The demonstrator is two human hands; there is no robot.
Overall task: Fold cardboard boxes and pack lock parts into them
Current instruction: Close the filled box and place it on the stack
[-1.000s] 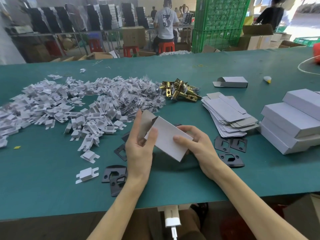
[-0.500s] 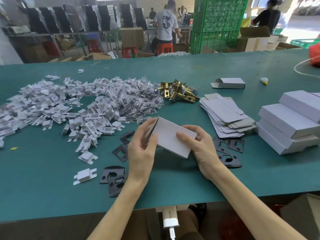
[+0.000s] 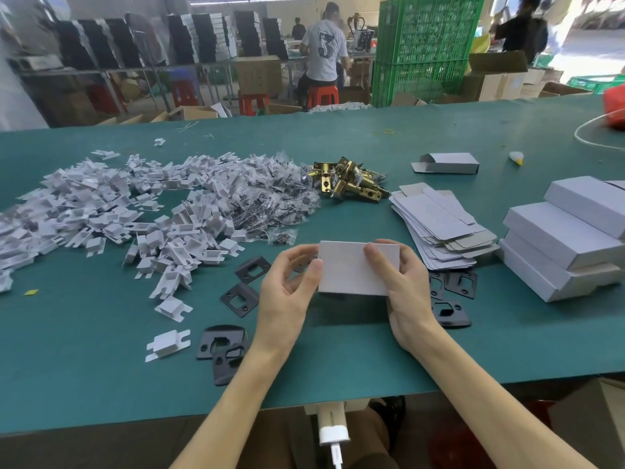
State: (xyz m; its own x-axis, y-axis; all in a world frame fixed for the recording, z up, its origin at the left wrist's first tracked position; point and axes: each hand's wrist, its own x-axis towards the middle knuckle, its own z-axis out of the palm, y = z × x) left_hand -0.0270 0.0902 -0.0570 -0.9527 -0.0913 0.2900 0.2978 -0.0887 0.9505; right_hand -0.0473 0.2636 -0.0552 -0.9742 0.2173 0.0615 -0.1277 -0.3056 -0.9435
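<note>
Between left hand (image 3: pixel 287 299) and right hand (image 3: pixel 406 292), white cardboard box (image 3: pixel 348 269).

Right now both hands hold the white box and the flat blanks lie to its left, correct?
Not quite. The left hand and right hand do hold the white box, but the head view shows the flat blanks to its right.
</note>
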